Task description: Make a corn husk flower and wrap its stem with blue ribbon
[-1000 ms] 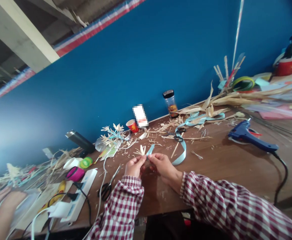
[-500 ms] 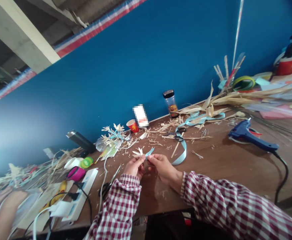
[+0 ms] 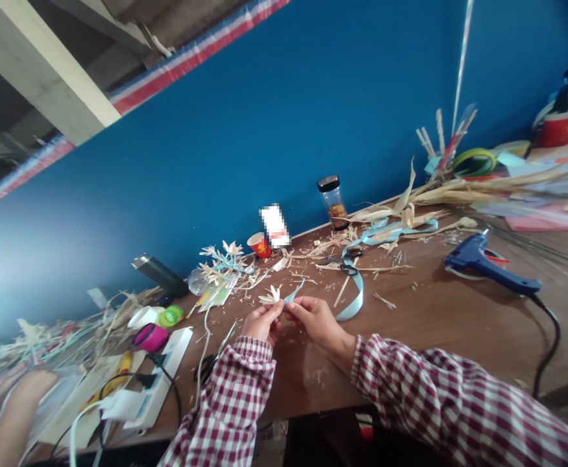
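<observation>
Between the thumb and fingers of my left hand [image 3: 263,322] is the base of a pale corn-husk flower [image 3: 272,296], its petals pointing up and away. My right hand [image 3: 315,322] pinches a short piece of light blue ribbon [image 3: 295,290], whose free end sticks up past the fingertips. The two hands almost touch, and the ribbon lies close against the flower's base. Fingers hide how the two pieces meet. Beyond my right hand a longer blue ribbon [image 3: 356,299] curls over the brown table [image 3: 400,350]. Scissors [image 3: 206,366] lie partly under my left sleeve.
A blue glue gun [image 3: 491,263] with a black cord lies at right. Husk flowers [image 3: 225,257], a red paper cup [image 3: 259,245] and a lidded jar [image 3: 333,202] stand along the wall. At left are a power strip [image 3: 164,376] and another person's arm [image 3: 18,405].
The ribbon's free end has tilted more upright and looks thinner. Both hands keep their pinch in nearly the same place; the view has shifted slightly.
</observation>
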Tool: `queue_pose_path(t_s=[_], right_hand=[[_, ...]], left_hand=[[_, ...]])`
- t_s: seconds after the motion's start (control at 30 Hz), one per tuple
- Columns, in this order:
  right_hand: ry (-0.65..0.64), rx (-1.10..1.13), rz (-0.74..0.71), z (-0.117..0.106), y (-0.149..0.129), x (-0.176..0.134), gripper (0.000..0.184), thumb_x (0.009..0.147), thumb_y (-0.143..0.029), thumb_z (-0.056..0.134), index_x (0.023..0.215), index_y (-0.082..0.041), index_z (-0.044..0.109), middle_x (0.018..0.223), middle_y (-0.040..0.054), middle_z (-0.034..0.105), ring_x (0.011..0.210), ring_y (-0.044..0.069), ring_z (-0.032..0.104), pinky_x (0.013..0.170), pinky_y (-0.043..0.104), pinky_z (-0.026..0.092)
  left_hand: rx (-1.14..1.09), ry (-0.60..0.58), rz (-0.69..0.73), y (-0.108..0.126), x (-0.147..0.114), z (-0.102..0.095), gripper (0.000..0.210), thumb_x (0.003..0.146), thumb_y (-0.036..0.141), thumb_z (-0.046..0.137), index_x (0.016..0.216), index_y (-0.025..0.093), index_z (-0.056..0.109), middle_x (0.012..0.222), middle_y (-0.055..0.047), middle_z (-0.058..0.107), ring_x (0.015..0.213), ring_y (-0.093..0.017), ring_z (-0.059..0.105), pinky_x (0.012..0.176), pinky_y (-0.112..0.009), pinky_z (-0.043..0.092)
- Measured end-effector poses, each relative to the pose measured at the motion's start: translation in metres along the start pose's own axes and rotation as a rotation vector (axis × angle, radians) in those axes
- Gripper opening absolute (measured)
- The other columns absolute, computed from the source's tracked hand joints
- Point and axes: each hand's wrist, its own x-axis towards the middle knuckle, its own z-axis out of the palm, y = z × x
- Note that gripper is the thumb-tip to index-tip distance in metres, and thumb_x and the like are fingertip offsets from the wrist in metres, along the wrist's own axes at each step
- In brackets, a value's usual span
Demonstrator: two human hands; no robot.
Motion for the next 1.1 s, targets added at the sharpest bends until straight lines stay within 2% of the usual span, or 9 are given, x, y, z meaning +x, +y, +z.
queue_pose_path(t_s=[0.13, 0.33, 0.53, 0.63, 0.8, 0.93, 1.1], right_hand=[[0.002, -0.017, -0.016, 0.001, 0.000, -0.001, 0.028, 0.066, -0.040, 0.066, 0.062, -0.013, 0.061, 0.055, -0.0005, 0.058, 0.048, 0.007, 0.044, 0.047, 0.021, 0.031], [0.032, 0.013, -0.013, 0.002, -0.001, -0.002, 0.026, 0.060, -0.034, 0.073, 0.053, -0.014, 0.057, 0.048, -0.0027, 0.054, 0.044, 0.006, 0.041, 0.044, 0.020, 0.027], [-0.050, 0.157, 0.071, 0.004, -0.008, -0.004, 0.027, 0.059, -0.036, 0.072, 0.058, -0.013, 0.059, 0.052, -0.0017, 0.055, 0.047, 0.007, 0.045, 0.048, 0.021, 0.036], [-0.107, 0.212, 0.114, 0.004, -0.012, -0.005, 0.029, 0.056, -0.037, 0.075, 0.062, -0.012, 0.061, 0.055, -0.0006, 0.056, 0.049, 0.007, 0.048, 0.052, 0.022, 0.041], [-0.155, 0.262, 0.176, 0.003, -0.015, -0.006, 0.025, 0.057, -0.031, 0.076, 0.063, -0.012, 0.060, 0.058, -0.0006, 0.057, 0.053, 0.007, 0.051, 0.055, 0.021, 0.043], [-0.065, 0.294, 0.233, 0.001, -0.017, -0.005, 0.025, 0.062, -0.034, 0.073, 0.072, -0.016, 0.057, 0.066, -0.0012, 0.059, 0.057, 0.008, 0.054, 0.054, 0.020, 0.044], [-0.051, 0.184, 0.128, -0.002, -0.012, -0.001, 0.029, 0.061, -0.036, 0.073, 0.069, -0.016, 0.054, 0.061, -0.0023, 0.056, 0.056, 0.009, 0.053, 0.052, 0.020, 0.041]], left_hand=[[-0.018, 0.016, -0.015, -0.001, 0.001, 0.000, 0.021, 0.058, 0.025, 0.077, 0.062, 0.013, 0.061, 0.043, 0.006, 0.051, 0.031, -0.001, 0.042, 0.032, -0.011, 0.034], [0.000, 0.027, -0.019, 0.001, -0.001, 0.002, 0.021, 0.060, 0.024, 0.077, 0.064, 0.013, 0.060, 0.047, 0.005, 0.054, 0.030, -0.001, 0.040, 0.033, -0.011, 0.036], [-0.130, -0.082, 0.011, -0.004, -0.010, 0.008, 0.015, 0.072, 0.025, 0.068, 0.074, 0.012, 0.062, 0.052, 0.002, 0.057, 0.039, -0.004, 0.050, 0.036, -0.011, 0.038], [-0.203, -0.127, 0.036, -0.007, -0.012, 0.007, 0.016, 0.070, 0.023, 0.069, 0.081, 0.013, 0.064, 0.055, 0.002, 0.059, 0.044, -0.006, 0.054, 0.039, -0.012, 0.042], [-0.181, -0.015, 0.066, -0.003, -0.011, 0.004, 0.016, 0.062, 0.020, 0.075, 0.070, 0.012, 0.064, 0.048, 0.004, 0.054, 0.039, -0.003, 0.049, 0.036, -0.010, 0.037], [-0.118, 0.034, 0.063, -0.001, -0.011, 0.004, 0.018, 0.060, 0.025, 0.076, 0.066, 0.013, 0.063, 0.043, 0.007, 0.048, 0.035, -0.002, 0.043, 0.036, -0.011, 0.036], [-0.080, 0.017, 0.069, -0.005, -0.009, 0.002, 0.025, 0.056, 0.028, 0.079, 0.069, 0.012, 0.064, 0.044, 0.007, 0.045, 0.036, -0.002, 0.040, 0.036, -0.012, 0.037]])
